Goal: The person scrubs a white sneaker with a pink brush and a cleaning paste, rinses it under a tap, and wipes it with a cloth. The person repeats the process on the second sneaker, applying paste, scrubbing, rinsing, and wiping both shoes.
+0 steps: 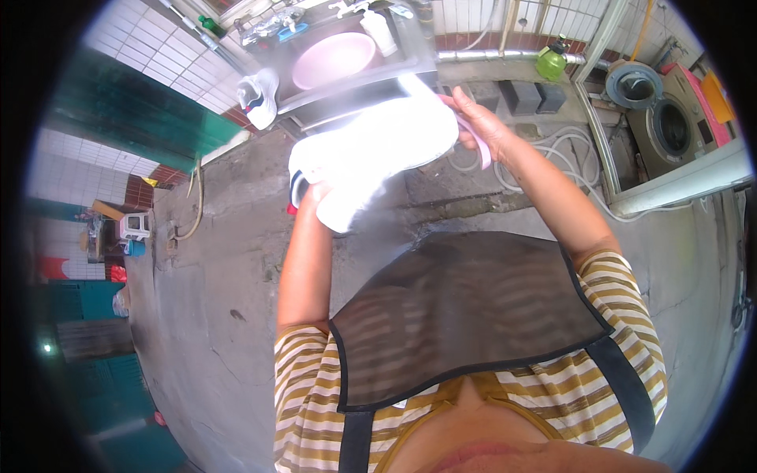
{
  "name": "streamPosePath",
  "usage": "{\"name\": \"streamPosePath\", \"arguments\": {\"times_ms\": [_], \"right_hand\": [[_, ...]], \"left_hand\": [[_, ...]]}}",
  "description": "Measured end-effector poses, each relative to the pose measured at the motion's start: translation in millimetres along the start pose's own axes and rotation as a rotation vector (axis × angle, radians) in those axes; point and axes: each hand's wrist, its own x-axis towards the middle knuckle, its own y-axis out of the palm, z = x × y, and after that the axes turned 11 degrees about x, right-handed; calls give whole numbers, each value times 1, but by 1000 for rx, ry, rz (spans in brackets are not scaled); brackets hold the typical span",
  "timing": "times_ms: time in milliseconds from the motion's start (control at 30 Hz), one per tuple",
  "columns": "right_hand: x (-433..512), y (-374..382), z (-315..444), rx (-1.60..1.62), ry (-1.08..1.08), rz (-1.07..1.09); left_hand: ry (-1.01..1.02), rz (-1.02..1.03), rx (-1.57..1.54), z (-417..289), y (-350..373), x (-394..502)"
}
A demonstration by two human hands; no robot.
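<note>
Glare washes out a white sneaker (378, 139) in front of me, below the sink's edge. My left hand (319, 190) holds it at the dark-lined opening; most of the fingers are hidden. At the sneaker's other end, my right hand (473, 121) grips a slim pink handle (480, 145). What the handle ends in cannot be made out in the glare. A second white sneaker (260, 97) leans at the left corner of the metal sink (426, 68). A pink basin (334, 59) sits in the sink, with a white bottle (378, 32) beside it.
Dark blocks (520, 97) and a green spray bottle (551, 59) stand by the tiled wall. A pale hose (571, 171) lies coiled on the concrete floor (201, 295). At right is a washing machine (674, 127) behind a frame; a white stool (135, 226) is far left.
</note>
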Motion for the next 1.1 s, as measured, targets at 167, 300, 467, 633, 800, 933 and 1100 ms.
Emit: {"name": "streamPosePath", "arguments": {"times_ms": [167,300,467,633,800,933,1100], "right_hand": [[-30,19,9,-118,-104,220],[-33,16,2,-370,-337,127],[-29,12,-19,-469,-480,40],[-27,6,-39,-254,-479,7],[-42,20,-49,-272,-615,-9],[-55,25,-54,-437,-681,-38],[-67,14,-64,-771,-819,11]], "left_hand": [[-38,23,20,-6,1,12],[74,14,-42,9,4,31],[-21,15,-159,17,7,50],[-369,149,-931,-10,4,35],[-188,126,-905,0,-5,-6],[-116,-13,-1196,54,-16,-4],[-118,-130,-1208,99,3,17]]}}
